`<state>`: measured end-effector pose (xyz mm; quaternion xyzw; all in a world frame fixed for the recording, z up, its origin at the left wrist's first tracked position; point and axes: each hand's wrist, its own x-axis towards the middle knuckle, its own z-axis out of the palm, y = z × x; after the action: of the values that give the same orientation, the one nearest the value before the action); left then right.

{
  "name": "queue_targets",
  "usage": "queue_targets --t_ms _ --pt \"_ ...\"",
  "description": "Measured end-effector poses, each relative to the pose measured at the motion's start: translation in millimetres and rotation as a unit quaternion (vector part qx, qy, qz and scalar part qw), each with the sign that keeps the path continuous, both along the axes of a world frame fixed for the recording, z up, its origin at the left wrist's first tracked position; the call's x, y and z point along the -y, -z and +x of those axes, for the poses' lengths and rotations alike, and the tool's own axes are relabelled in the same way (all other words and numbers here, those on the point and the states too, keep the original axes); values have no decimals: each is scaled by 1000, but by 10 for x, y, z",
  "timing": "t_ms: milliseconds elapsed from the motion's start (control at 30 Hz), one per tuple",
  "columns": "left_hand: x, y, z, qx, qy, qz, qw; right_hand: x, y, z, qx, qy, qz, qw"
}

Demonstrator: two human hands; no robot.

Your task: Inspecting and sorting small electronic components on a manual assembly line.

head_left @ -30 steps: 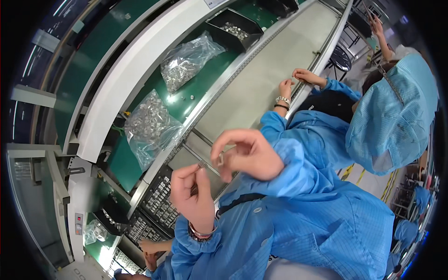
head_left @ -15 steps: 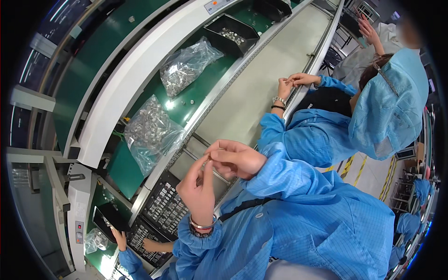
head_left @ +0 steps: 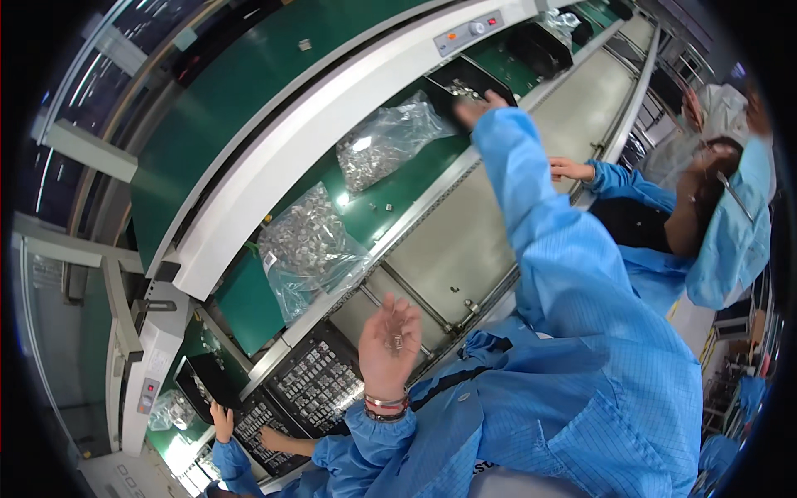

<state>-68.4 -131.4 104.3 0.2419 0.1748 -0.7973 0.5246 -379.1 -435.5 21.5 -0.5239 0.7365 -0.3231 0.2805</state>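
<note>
My left hand (head_left: pixel 388 342) is turned palm up over the front rail, its fingers curled round several small thin metal parts (head_left: pixel 397 341). My right hand (head_left: pixel 481 108) is stretched far forward at the near edge of a black bin (head_left: pixel 475 71). Small metal pieces (head_left: pixel 459 90) lie inside that bin. Motion smears the right fingers, and whether they pinch anything does not show. Beside my left hand are black trays (head_left: pixel 315 378) filled with rows of small metal parts.
Two clear bags of metal pieces (head_left: pixel 307 236) (head_left: pixel 386 145) lie on the green belt (head_left: pixel 249 311). At lower left a co-worker's hands (head_left: pixel 222 421) are at a black bin (head_left: pixel 203 386) and the trays. Another co-worker (head_left: pixel 639 207) sits to my right along the pale conveyor (head_left: pixel 448 249).
My hands were together, fingertips meeting. Now the right has swung away forward to the black bin, and the left has turned palm up with fingers curled. The whole view has shifted slightly.
</note>
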Motion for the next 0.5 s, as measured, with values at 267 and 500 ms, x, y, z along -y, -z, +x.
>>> queue_targets --t_ms 267,500 --pt "26 -62 -28 -110 -104 -60 987 -885 -262 558 659 79 -12 748" --pt "4 -235 -172 -99 -63 -214 970 -2582 -929 1236 436 -192 -60 877"
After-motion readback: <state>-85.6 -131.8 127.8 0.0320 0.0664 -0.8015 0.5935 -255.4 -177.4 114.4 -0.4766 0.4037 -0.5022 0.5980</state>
